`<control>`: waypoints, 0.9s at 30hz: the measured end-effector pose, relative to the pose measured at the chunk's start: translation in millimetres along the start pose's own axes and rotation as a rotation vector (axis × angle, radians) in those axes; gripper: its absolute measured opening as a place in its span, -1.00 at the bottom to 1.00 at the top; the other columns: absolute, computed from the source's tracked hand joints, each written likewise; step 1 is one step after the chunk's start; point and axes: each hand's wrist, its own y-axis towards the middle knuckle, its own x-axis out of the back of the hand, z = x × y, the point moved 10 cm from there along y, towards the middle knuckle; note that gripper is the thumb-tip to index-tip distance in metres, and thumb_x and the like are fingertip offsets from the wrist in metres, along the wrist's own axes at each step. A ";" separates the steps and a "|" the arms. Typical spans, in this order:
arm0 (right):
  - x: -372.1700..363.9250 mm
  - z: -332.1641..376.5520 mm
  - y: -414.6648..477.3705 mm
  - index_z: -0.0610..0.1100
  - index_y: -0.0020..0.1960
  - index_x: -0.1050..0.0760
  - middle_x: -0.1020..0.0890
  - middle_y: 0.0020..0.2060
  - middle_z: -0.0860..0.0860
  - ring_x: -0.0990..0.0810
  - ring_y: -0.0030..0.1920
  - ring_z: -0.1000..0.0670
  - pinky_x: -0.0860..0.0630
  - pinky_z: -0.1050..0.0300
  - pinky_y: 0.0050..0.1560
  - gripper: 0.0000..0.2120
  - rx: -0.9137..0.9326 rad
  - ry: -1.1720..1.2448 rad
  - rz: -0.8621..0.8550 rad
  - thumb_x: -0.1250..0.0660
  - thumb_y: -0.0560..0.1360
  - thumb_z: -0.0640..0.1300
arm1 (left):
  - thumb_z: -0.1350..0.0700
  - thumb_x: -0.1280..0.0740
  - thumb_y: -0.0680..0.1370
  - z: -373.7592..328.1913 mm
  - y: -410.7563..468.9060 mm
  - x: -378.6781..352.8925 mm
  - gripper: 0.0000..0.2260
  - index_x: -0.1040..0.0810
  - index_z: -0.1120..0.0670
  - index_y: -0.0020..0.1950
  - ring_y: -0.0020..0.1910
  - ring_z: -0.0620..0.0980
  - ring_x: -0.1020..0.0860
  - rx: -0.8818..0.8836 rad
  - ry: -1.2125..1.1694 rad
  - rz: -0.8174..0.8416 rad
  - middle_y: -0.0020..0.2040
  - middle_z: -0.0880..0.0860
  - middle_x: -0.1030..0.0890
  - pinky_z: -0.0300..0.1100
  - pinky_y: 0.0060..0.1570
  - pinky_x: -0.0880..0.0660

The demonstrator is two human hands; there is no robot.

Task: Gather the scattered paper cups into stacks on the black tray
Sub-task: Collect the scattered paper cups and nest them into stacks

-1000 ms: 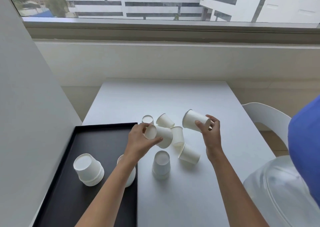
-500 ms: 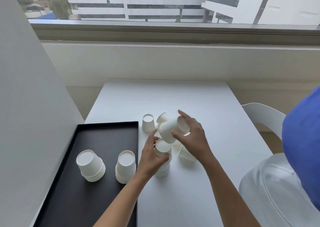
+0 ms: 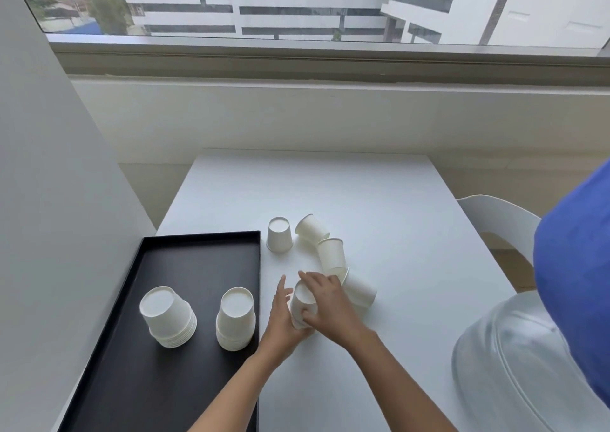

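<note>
A black tray (image 3: 185,256) lies at the table's left and carries two upside-down stacks of white paper cups: a left stack (image 3: 166,321) and a right stack (image 3: 236,317). Just right of the tray, a small upside-down stack of cups (image 3: 302,301) stands on the white table. My left hand (image 3: 282,319) holds its left side and my right hand (image 3: 325,303) grips its top and right side. Behind it are an upside-down cup (image 3: 279,238), a cup lying on its side (image 3: 312,228), another cup (image 3: 331,255) and one lying behind my right hand (image 3: 359,291).
A grey wall (image 3: 49,233) runs along the tray's left side. At the right edge are a clear plastic dome (image 3: 521,365), a white chair (image 3: 495,220) and a blue cloth shape (image 3: 574,266). The white table (image 3: 330,187) stretches back to a window ledge.
My right hand brought its cup down onto the stack that the left hand holds. Both hands now close around that stack on the table.
</note>
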 end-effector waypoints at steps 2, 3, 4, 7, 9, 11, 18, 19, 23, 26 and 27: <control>-3.8 -6.2 -0.4 -0.04 0.51 -0.13 -0.30 0.43 0.04 -0.27 0.34 -0.07 -0.22 0.15 0.39 -0.37 0.003 0.062 0.013 -0.29 0.51 0.00 | 0.26 -0.42 0.41 -0.6 -2.4 1.6 -0.12 0.07 -0.12 0.52 0.40 -0.08 -0.26 -0.012 0.089 -0.008 0.41 -0.05 -0.25 -0.18 0.33 -0.32; -1.4 -9.3 0.2 -0.03 0.50 -0.17 -0.32 0.42 0.06 -0.26 0.36 -0.05 -0.22 0.15 0.40 -0.40 -0.002 0.123 0.004 -0.27 0.53 0.08 | 0.32 -0.33 0.44 -3.5 -3.5 3.7 -0.20 0.03 -0.10 0.52 0.43 -0.09 -0.23 -0.029 0.142 -0.026 0.44 -0.06 -0.22 -0.23 0.34 -0.27; 4.2 -13.7 1.3 -0.02 0.48 -0.23 -0.35 0.40 0.07 -0.27 0.36 -0.01 -0.22 0.16 0.39 -0.44 -0.018 0.202 -0.023 -0.23 0.54 0.13 | 0.39 -0.24 0.45 -6.3 -4.0 6.6 -0.25 -0.03 -0.07 0.52 0.45 -0.10 -0.20 -0.040 0.179 -0.050 0.47 -0.07 -0.19 -0.26 0.35 -0.22; 40.4 -42.0 1.5 -0.02 0.35 -0.38 -0.48 0.27 0.06 -0.38 0.27 -0.02 -0.31 0.13 0.29 -0.64 -0.113 0.402 -0.300 -0.18 0.59 0.05 | 0.51 -0.05 0.39 -13.0 -5.9 19.5 -0.27 -0.20 -0.05 0.47 0.42 -0.10 -0.24 -0.011 0.186 -0.144 0.44 -0.12 -0.23 -0.25 0.34 -0.26; 58.3 -68.8 -4.1 -0.06 0.31 -0.41 -0.50 0.23 0.01 -0.41 0.22 -0.08 -0.36 0.09 0.24 -0.70 -0.210 0.360 -0.463 -0.20 0.58 -0.12 | 0.52 -0.01 0.38 -24.9 -6.6 28.5 -0.29 -0.30 -0.03 0.42 0.36 -0.10 -0.30 -0.028 0.178 -0.214 0.39 -0.10 -0.31 -0.18 0.33 -0.31; 54.8 -93.6 -5.7 -0.09 0.35 -0.34 -0.43 0.29 -0.01 -0.35 0.26 -0.10 -0.33 0.08 0.26 -0.60 -0.308 0.296 -0.423 -0.24 0.52 -0.20 | 0.53 -0.01 0.38 -41.6 -6.6 35.0 -0.32 -0.37 0.01 0.38 0.32 -0.10 -0.35 -0.080 0.174 -0.276 0.34 -0.09 -0.38 -0.21 0.33 -0.30; 5.1 -127.5 -8.7 0.01 0.46 -0.05 -0.19 0.38 -0.02 -0.21 0.34 -0.12 -0.20 0.05 0.33 -0.26 -0.391 0.039 -0.007 -0.33 0.38 -0.13 | 0.53 -0.06 0.42 -107.6 21.2 52.3 -0.43 -0.51 0.05 0.25 0.26 -0.08 -0.41 -0.282 0.265 -0.343 0.24 -0.03 -0.50 -0.40 0.13 -0.28; 3.7 -130.1 -9.5 0.01 0.46 -0.05 -0.20 0.38 -0.03 -0.22 0.33 -0.12 -0.21 0.05 0.33 -0.25 -0.405 0.030 -0.010 -0.33 0.38 -0.14 | 0.52 -0.06 0.42 -116.2 28.5 52.1 -0.44 -0.53 0.06 0.24 0.25 -0.07 -0.42 -0.305 0.285 -0.331 0.24 -0.02 -0.51 -0.41 0.10 -0.28; -1.2 -134.8 -8.5 0.01 0.46 -0.06 -0.24 0.35 -0.02 -0.26 0.31 -0.11 -0.24 0.06 0.29 -0.27 -0.412 -0.010 -0.014 -0.34 0.39 -0.12 | 0.49 -0.09 0.46 -143.0 57.2 42.5 -0.50 -0.55 0.04 0.21 0.22 -0.02 -0.45 -0.385 0.414 -0.268 0.23 -0.02 -0.53 -0.30 0.02 -0.37; -2.8 -139.1 -7.7 0.00 0.45 -0.09 -0.26 0.34 -0.01 -0.28 0.30 -0.11 -0.26 0.06 0.27 -0.30 -0.413 -0.008 -0.032 -0.33 0.41 -0.10 | 0.49 -0.11 0.46 -154.2 77.4 27.7 -0.52 -0.55 0.09 0.21 0.27 0.04 -0.44 -0.444 0.524 -0.194 0.25 0.04 -0.53 -0.19 0.15 -0.39; -2.8 -141.0 -7.7 0.00 0.45 -0.09 -0.28 0.33 -0.02 -0.30 0.28 -0.11 -0.27 0.07 0.26 -0.31 -0.414 -0.001 -0.036 -0.33 0.41 -0.10 | 0.48 -0.11 0.46 -155.0 83.6 21.9 -0.53 -0.55 0.09 0.22 0.27 0.05 -0.45 -0.455 0.577 -0.163 0.26 0.04 -0.53 -0.19 0.14 -0.38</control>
